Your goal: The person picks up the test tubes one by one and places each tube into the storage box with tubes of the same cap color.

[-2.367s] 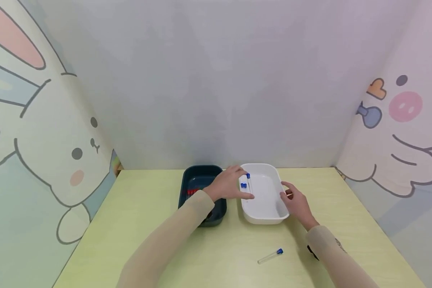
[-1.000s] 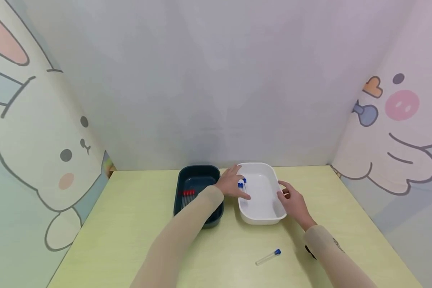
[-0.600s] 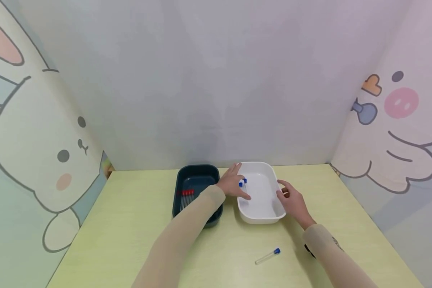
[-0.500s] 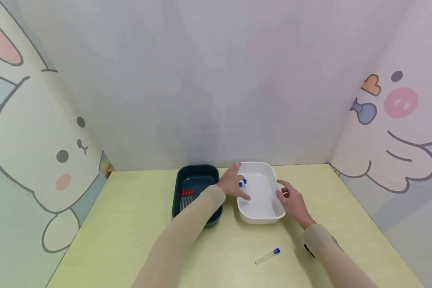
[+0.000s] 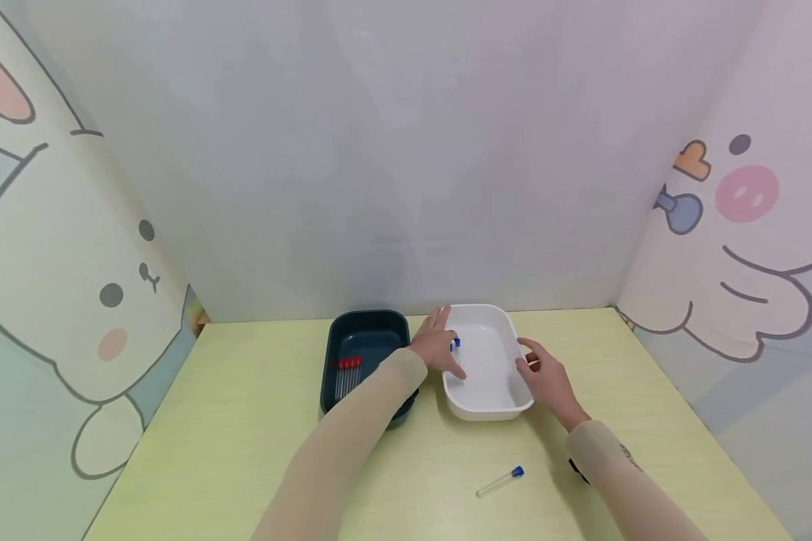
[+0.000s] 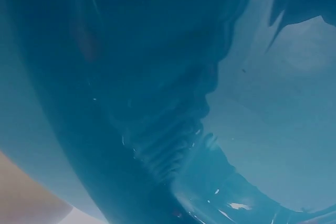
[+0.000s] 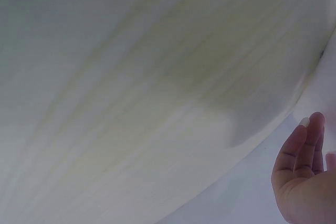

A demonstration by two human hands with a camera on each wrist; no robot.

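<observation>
In the head view my left hand point(image 5: 434, 347) spreads its thumb and fingers over the left rim of the white tray point(image 5: 490, 376). Beside its thumb, two blue caps of test tubes point(image 5: 456, 343) show in the tray, partly hidden by the hand. My right hand point(image 5: 544, 382) touches the tray's right rim with its fingertips, thumb and fingers loosely bent and apart. In the right wrist view the right hand point(image 7: 302, 177) shows its gently curved fingers. A clear test tube with a blue cap point(image 5: 501, 481) lies on the table in front.
A dark blue-green tray point(image 5: 334, 338) stands left of the white one, partly under the left forearm. Several red-capped tubes point(image 5: 349, 363) lie in it. Its glossy blue surface point(image 6: 131, 77) fills the left wrist view. Behind the pale yellow table point(image 5: 210, 421) rises a grey backdrop point(image 5: 406, 150).
At 2.4 s ago the left hand held a blue-capped test tube over the white tray; it has since let go, and the tube lies inside. The right hand stays at the rim. The view shifts slightly.
</observation>
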